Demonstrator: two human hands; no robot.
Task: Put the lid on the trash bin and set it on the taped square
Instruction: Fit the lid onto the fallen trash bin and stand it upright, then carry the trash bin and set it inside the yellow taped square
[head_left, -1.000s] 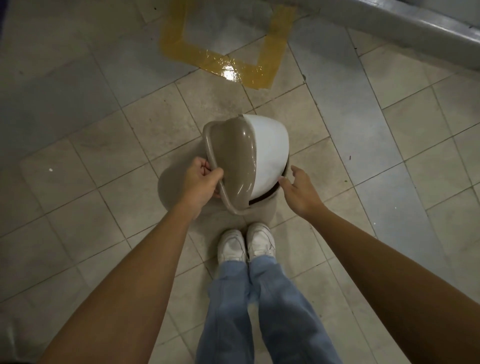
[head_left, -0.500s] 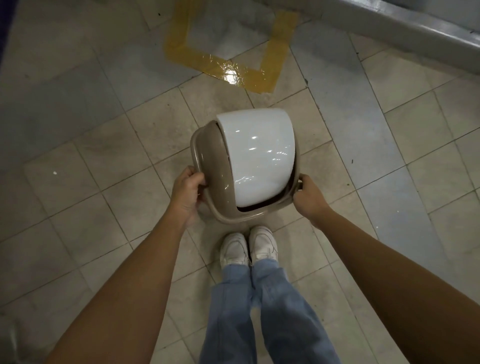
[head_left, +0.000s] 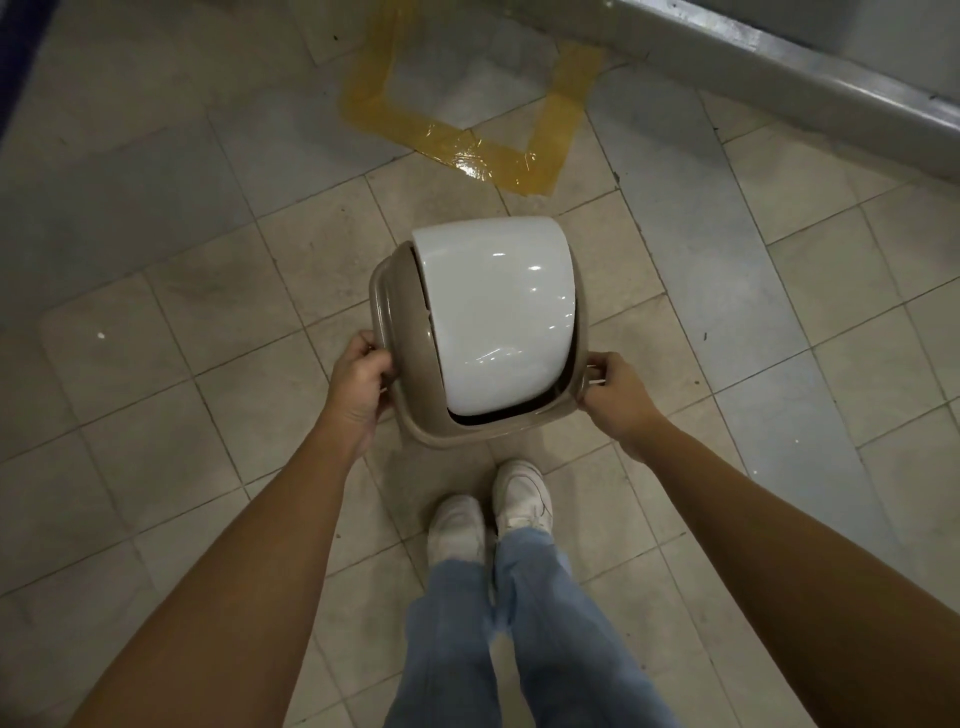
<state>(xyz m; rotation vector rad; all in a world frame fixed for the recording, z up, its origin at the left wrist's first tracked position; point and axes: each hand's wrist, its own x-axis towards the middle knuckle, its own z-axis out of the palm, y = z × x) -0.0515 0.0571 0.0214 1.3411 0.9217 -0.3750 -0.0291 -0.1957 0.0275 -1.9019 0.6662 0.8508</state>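
Note:
The lid (head_left: 410, 364) is a brown plastic frame with a white swing flap (head_left: 498, 317) in its middle. It lies flat over the trash bin, whose body is hidden beneath it. My left hand (head_left: 361, 384) grips the lid's left rim. My right hand (head_left: 613, 397) grips its right rim. The bin stands on the tiled floor just ahead of my white shoes (head_left: 488, 514). The square of yellow tape (head_left: 483, 150) is on the floor farther ahead, with bare tile between it and the bin.
A grey raised ledge (head_left: 779, 67) runs along the wall at the upper right, just beyond the taped square. Beige and grey floor tiles (head_left: 156, 338) spread out to both sides. My jeans-clad legs fill the lower middle.
The lid turned from tilted on edge to lying flat with its white flap facing up. My right hand moved in and closed on its right rim.

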